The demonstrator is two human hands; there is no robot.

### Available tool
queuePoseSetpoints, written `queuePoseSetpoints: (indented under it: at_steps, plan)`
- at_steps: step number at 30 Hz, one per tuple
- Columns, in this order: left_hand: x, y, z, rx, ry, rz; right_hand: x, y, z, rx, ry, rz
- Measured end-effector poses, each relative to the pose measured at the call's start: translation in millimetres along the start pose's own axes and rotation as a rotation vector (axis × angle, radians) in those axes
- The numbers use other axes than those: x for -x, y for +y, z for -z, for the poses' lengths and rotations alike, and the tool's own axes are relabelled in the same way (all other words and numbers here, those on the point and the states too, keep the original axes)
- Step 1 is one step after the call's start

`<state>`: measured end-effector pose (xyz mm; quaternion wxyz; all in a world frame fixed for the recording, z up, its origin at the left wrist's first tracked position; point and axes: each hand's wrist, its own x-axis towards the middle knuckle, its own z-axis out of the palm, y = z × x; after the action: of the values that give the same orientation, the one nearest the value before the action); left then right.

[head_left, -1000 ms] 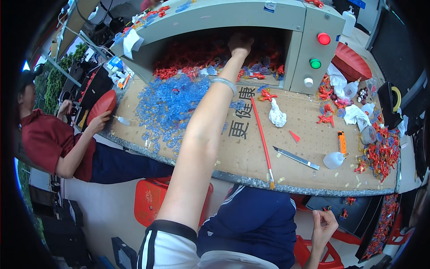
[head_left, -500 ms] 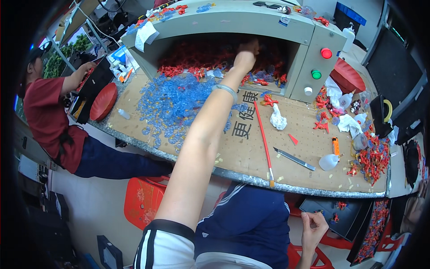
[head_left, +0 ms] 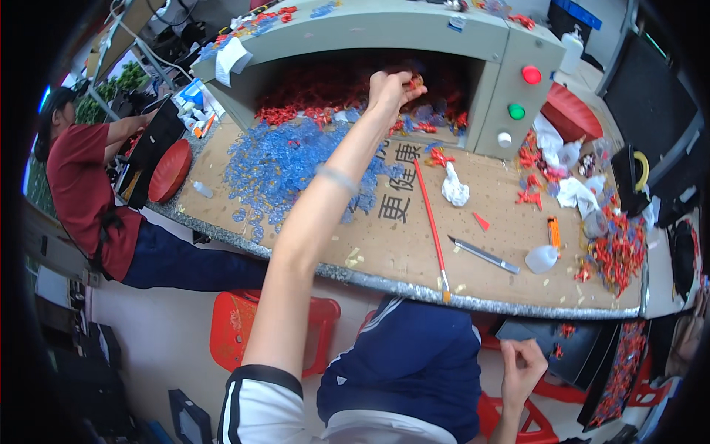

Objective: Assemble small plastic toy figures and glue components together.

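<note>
My left hand [head_left: 392, 92] is at the mouth of a grey-green box-shaped machine [head_left: 492, 103], its fingers closed on a small red-and-yellowish plastic piece [head_left: 416, 81]. Behind and beside it, a heap of red plastic pieces [head_left: 314, 85] fills the dim inside of the machine. Under my left forearm spreads a pile of clear blue plastic pieces [head_left: 270, 166]. My right hand [head_left: 523, 368] is low beside my right thigh, away from the tabletop, with thumb and forefinger pinched together. Whether anything is between those fingers cannot be made out.
A red-handled brush [head_left: 431, 222], a craft knife [head_left: 484, 254], crumpled tissue [head_left: 454, 186] and a squeeze bottle [head_left: 541, 257] lie on the cardboard-covered table [head_left: 370, 248]. More red pieces [head_left: 617, 248] are heaped at right. At left a person [head_left: 92, 192] works near a red bowl [head_left: 171, 170].
My left hand has drawn back a little toward the left, out of the machine's dark inside, and the small piece now shows in its fingers. My right hand keeps its pinch.
</note>
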<state>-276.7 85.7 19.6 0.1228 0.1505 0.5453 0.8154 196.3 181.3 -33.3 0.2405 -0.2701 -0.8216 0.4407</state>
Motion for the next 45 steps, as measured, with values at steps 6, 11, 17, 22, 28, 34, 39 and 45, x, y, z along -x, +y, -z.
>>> queuePoseSetpoints:
  at_steps: [6,11,17,22,28,34,39,45]
  plan:
    - [247.5,8.8,-29.2,-0.369,-0.435,0.174,-13.1,-20.4,-15.0,-0.354,-0.051,-0.005]
    - [347.5,-10.6,-29.5,-0.478,-0.512,0.309,-19.3,-26.1,-34.2,-0.623,-0.518,-0.039]
    - [379.2,-22.3,-8.9,-0.179,-0.328,0.402,9.5,-17.7,-51.5,-0.785,-0.635,-0.269]
    - [386.9,-25.5,0.9,-0.07,-0.309,0.416,22.7,-18.9,-61.4,-0.833,-0.674,-0.316]
    - [389.7,-39.1,-1.5,0.033,-0.248,0.367,29.6,-24.4,-63.2,-0.5,-0.426,0.094]
    - [389.9,-41.0,-3.8,-0.065,-0.29,0.22,27.3,-24.9,-58.8,-0.261,-0.292,0.468]
    - [389.4,-42.2,-6.8,-0.084,-0.295,0.197,26.7,-23.1,-56.4,-0.214,-0.256,0.534]
    - [389.4,-45.3,-18.8,0.003,-0.218,0.17,27.7,-12.7,-57.0,-0.362,-0.226,0.34]
